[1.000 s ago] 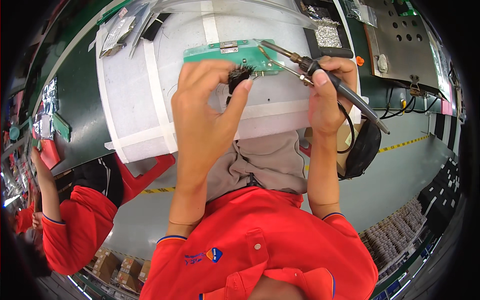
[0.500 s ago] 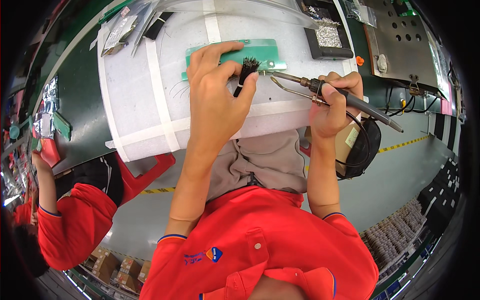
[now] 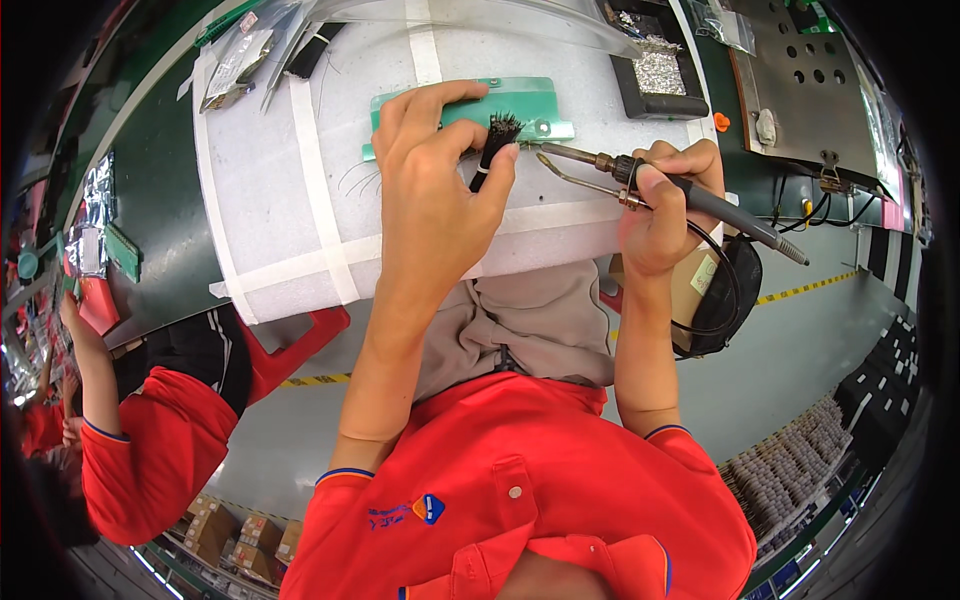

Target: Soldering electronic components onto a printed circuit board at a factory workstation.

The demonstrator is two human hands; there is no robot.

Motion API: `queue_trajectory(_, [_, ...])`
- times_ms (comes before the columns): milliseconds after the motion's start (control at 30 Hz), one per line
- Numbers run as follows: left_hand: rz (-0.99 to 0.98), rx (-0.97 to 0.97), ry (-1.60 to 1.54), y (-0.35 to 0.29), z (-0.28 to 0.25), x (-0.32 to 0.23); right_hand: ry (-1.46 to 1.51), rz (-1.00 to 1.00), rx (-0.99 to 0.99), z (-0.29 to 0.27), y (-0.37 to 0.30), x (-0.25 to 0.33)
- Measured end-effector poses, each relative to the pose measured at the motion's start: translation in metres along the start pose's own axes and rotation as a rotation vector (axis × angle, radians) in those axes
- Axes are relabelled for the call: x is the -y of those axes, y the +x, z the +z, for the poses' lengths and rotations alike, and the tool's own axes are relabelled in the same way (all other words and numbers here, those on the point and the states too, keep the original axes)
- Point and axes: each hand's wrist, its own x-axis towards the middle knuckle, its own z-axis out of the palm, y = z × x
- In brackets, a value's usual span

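My left hand (image 3: 437, 185) is closed on a bundle of thin black wires (image 3: 497, 143), pinched between thumb and fingers with the loose ends fanned upward. Its other fingers rest on a green plate-like fixture (image 3: 530, 100) lying on the white padded work surface (image 3: 280, 190). In my right hand (image 3: 668, 205) is a soldering iron (image 3: 707, 203) with a grey grip and a curved metal tube fixed alongside its shaft. The iron's tip points left at the lower right edge of the green fixture, close to the wire ends. Whether the tip touches anything there is too small to tell.
A black tray of silvery shavings (image 3: 657, 72) stands at the back right, near a metal box with round holes (image 3: 815, 110). Plastic bags (image 3: 240, 65) and another black wire bundle (image 3: 314, 50) lie at the back left. A co-worker in a red shirt (image 3: 150, 450) sits to the left.
The soldering iron's tip has shifted very slightly to the left. My left hand and the wires are almost unmoved. The co-worker's arm at the left has moved a little.
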Motion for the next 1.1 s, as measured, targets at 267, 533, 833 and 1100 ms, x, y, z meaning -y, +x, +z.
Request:
queue_trajectory(267, [0.006,0.003,0.02,0.0,0.0,0.001,0.068,-0.026,-0.043,-0.004,0.0,-0.006])
queue_trajectory(533, [-0.063,-0.021,-0.098,0.006,-0.023,0.016,0.092,-0.001,-0.083,-0.005,0.0,-0.004])
queue_trajectory(833, [-0.585,-0.106,-0.263,0.0,-0.088,0.043,0.071,-0.028,-0.135,-0.01,0.002,-0.008])
queue_trajectory(1100, [-0.56,0.205,0.028,0.006,-0.076,0.043,0.115,-0.003,-0.126,-0.01,0.003,-0.008])
